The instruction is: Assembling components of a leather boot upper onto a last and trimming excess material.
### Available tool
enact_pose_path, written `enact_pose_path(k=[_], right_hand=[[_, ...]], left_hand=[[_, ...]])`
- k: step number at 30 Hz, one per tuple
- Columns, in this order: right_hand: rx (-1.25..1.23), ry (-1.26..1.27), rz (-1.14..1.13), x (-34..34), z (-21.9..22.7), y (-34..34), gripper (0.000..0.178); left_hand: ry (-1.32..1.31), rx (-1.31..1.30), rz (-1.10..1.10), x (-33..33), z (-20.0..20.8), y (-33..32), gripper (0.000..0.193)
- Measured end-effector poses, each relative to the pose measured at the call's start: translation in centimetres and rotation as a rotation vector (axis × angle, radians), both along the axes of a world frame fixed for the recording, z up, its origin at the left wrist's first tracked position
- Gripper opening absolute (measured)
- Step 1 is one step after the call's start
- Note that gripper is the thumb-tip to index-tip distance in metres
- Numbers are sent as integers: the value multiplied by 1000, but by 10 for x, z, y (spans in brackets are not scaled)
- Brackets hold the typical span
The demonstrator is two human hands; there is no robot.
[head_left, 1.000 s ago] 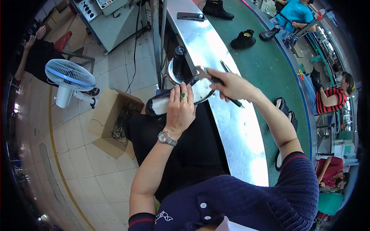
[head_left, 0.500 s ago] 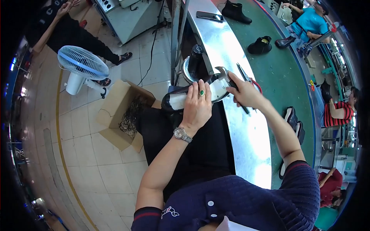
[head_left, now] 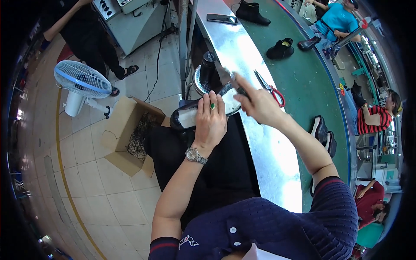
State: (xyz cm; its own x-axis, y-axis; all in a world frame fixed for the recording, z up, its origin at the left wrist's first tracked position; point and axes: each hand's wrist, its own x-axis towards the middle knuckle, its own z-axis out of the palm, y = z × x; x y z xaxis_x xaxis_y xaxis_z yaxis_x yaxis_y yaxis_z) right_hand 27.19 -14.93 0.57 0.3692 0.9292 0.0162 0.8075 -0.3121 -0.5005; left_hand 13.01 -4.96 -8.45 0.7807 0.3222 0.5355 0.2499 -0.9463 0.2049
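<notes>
A black shoe [head_left: 186, 117] lies across my lap beside the metal bench edge, its pale bottom facing up. My left hand [head_left: 211, 125] presses over the middle of that bottom and holds the shoe, with a green-stone ring and a wristwatch showing. In my right hand [head_left: 265, 106] is a hammer [head_left: 225, 76], its head blurred and raised just above the far right end of the shoe. Most of the hammer's handle is hidden by my fingers. Scissors [head_left: 277, 97] with red handles lie on the bench right behind my right hand.
A phone [head_left: 222, 18] lies on the metal bench [head_left: 277, 173]. Black footwear [head_left: 281, 49] stands on the green conveyor belt [head_left: 299, 82]. Left of my lap are an open carton [head_left: 116, 130] and a fan [head_left: 82, 80]. Other people work across the belt.
The hammer has swung up from the shoe's right end, turning in my right hand. My left hand stays on the shoe. The whole view has shifted slightly.
</notes>
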Motion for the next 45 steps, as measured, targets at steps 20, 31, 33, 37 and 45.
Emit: enact_pose_path(k=[20, 31, 33, 37, 45], right_hand=[[-411, 640, 99, -17, 12, -19, 43], [-295, -190, 93, -27, 6, 4, 62], [-347, -135, 163, -19, 25, 10, 60], [11, -64, 42, -36, 26, 11, 59], [-120, -137, 65, -45, 23, 18, 65]], left_hand=[[249, -231, -56, -25, 21, 17, 76], [169, 178, 14, -32, -1, 12, 56], [166, 149, 14, -31, 0, 16, 52], [134, 208, 21, -32, -6, 15, 49], [30, 126, -4, -35, -12, 16, 50]])
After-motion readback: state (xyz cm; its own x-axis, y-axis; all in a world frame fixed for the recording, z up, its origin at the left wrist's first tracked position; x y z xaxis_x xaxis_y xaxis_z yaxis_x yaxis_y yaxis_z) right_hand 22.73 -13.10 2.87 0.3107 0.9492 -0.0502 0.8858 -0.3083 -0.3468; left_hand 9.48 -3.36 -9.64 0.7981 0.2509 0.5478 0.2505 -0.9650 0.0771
